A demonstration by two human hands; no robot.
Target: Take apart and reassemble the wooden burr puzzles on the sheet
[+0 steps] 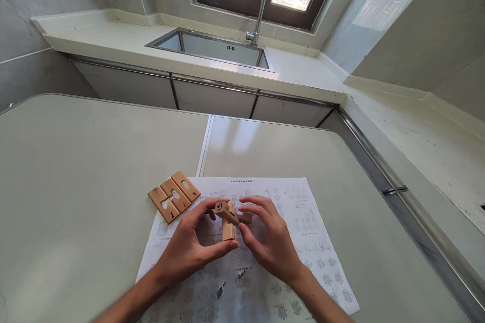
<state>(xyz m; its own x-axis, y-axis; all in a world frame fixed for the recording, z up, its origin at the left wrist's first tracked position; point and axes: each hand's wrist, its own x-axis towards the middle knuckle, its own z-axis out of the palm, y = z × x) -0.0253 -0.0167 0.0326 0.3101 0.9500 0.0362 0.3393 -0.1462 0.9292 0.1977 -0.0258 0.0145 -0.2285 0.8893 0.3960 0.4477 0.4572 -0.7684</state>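
Observation:
Several small wooden blocks (229, 228) are fitted together crosswise above a printed sheet (265, 267). My left hand (193, 234) grips them, its thumb at the near end of the upright block and its fingers behind. One block end carries a dark mark. My right hand (271, 237) is at the right side of the blocks, thumb and fingers apart around a short piece (245, 217) that sticks out to the right. Whether its fingertips touch that piece is hard to tell. Flat wooden pieces with cut-out slots and numbers (174, 196) lie side by side left of the hands.
The sheet lies on a pale table (94, 171) with a seam running away from me. Beyond the table's far edge is a counter (295, 68) with a sink (212, 45) and a tall faucet (261, 5). Another counter (424, 131) runs along the right.

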